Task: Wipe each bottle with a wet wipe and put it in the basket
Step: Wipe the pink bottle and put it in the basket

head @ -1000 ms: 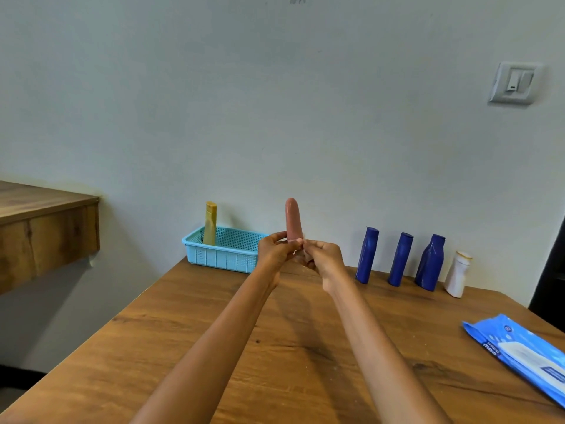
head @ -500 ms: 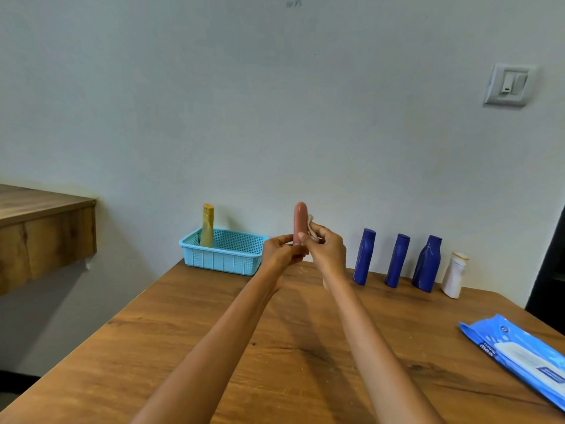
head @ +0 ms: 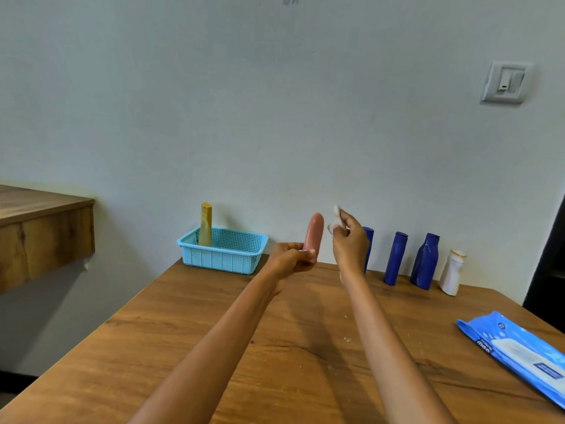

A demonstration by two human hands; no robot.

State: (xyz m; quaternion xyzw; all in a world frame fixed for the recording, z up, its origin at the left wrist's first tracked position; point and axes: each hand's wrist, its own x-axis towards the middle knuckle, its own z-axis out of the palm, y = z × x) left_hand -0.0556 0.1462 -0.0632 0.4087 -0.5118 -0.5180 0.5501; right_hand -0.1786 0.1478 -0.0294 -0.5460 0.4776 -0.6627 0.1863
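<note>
My left hand [head: 290, 260] grips the pink bottle [head: 314, 235] by its lower end, fingers and thumb curled round it, the rounded top tilted a little to the right above my fist. My right hand [head: 348, 243] is just to the right of it, apart from the bottle, fingers bunched and pinching the wipe [head: 335, 218], of which only white scraps show above and beside my fingertips.

I judge the wiping of this bottle to be about done, so the step in hand is to carry it to the basket [head: 224, 250], which sits to the left of my left hand and farther back, against the wall. A yellow bottle [head: 205, 224] already stands in its far left corner. To do it well I should swing the left hand over the near rim, lower the pink bottle into the open right part, and let go only once its base rests on the floor of the basket; it is slim and tall, so it may tip if dropped. The wipe should stay in my right hand for what comes next: three blue bottles [head: 396, 258] and a white bottle [head: 451, 272] wait in a row to the right of that hand, the nearest partly hidden behind it. The wipe pack [head: 519, 353] lies nearer me, well to the right.
</note>
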